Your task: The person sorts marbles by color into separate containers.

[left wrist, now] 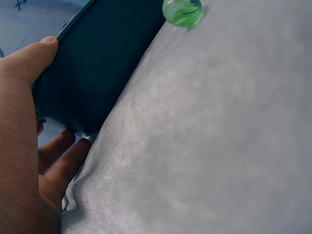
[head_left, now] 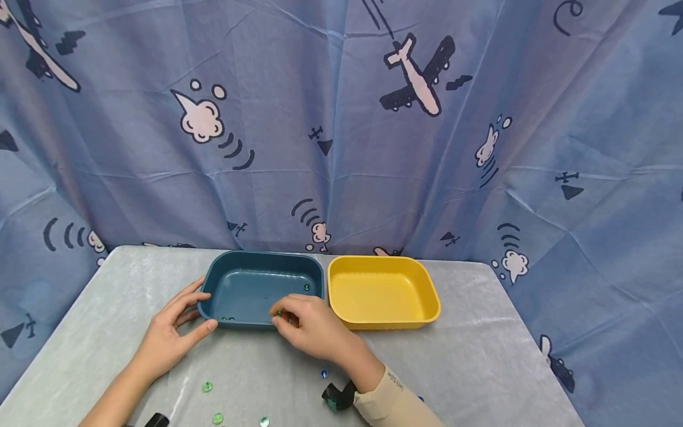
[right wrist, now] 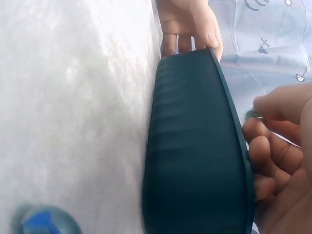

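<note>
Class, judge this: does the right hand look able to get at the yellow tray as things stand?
Probably yes: the right hand, pinching a green marble, is at the near rim of the blue tray; the yellow tray stands close beside it, open-topped, and only side walls appear between.

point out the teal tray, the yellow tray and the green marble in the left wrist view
Teal tray (head_left: 242,295): head view, bare inside floor
Yellow tray (head_left: 381,296): head view, bare inside floor
Green marble (left wrist: 183,13): left wrist view, middle of its visible surface
</note>
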A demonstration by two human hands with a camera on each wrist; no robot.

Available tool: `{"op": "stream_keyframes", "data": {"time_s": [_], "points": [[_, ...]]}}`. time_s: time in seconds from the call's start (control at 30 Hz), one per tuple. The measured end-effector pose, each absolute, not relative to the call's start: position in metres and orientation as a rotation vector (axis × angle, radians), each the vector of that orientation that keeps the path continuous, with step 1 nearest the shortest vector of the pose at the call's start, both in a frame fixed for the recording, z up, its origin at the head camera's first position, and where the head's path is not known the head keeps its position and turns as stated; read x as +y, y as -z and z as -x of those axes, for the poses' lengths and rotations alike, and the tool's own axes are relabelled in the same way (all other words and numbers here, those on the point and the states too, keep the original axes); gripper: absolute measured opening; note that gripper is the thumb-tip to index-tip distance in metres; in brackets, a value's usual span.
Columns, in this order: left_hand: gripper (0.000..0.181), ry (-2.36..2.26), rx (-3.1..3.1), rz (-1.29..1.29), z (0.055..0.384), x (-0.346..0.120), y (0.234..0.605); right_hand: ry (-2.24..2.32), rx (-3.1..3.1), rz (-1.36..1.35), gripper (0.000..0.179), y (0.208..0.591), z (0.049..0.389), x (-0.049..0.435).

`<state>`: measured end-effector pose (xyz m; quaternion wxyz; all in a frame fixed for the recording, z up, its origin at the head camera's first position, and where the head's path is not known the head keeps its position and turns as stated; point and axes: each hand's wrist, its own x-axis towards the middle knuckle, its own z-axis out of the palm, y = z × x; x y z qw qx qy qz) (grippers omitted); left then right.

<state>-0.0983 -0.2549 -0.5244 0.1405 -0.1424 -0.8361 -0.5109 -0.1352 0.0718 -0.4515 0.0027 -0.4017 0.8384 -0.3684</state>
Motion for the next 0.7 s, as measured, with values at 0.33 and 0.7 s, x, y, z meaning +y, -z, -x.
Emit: {"op": "stream_keyframes", "data": {"time_s": [0.33, 0.7], "points": [[0.049, 1.484, -2.41, 0.42, 0.0976, -0.2543, 0.5226, 1.125, 2.625, 1.264, 0.013, 0.4522, 0.1354, 0.0716], [0.05, 1.467, -2.412, 0.421, 0.097, -0.2537, 0.5219, 1.125, 2.62, 1.275, 0.014, 0.4498, 0.1347, 0.0724]]}}
